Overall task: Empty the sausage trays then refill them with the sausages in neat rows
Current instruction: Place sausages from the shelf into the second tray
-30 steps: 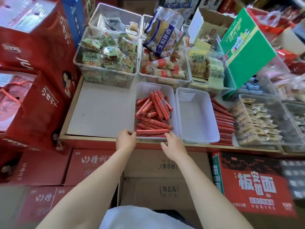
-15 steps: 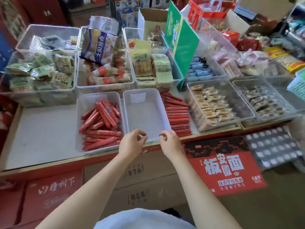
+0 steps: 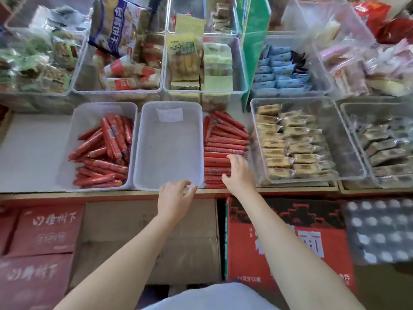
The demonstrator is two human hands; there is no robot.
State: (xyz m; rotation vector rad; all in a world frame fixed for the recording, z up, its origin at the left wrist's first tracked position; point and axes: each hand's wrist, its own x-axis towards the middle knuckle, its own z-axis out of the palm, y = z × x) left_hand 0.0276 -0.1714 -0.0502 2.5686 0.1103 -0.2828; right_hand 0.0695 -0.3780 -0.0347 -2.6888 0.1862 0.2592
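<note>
Two translucent white trays stand side by side on the shelf. The left tray (image 3: 73, 139) holds a jumbled heap of red sausages (image 3: 105, 153). The empty tray (image 3: 167, 148) has only a small paper slip at its far end. To its right, a loose pile of red sausages (image 3: 223, 139) lies on the shelf in rough rows. My left hand (image 3: 175, 196) grips the empty tray's near rim at its right corner. My right hand (image 3: 238, 173) rests on the near part of the loose pile, fingers laid over the sausages.
A clear bin of wrapped biscuits (image 3: 290, 142) stands right against the loose pile. More clear snack bins (image 3: 116, 70) line the back. Bare shelf (image 3: 33, 148) lies left of the trays. Red and brown cartons (image 3: 147, 238) are stacked below the shelf edge.
The view has swung right and closer. My right hand moved off the empty tray's rim onto the loose sausage pile. My left hand slid right along that tray's near rim.
</note>
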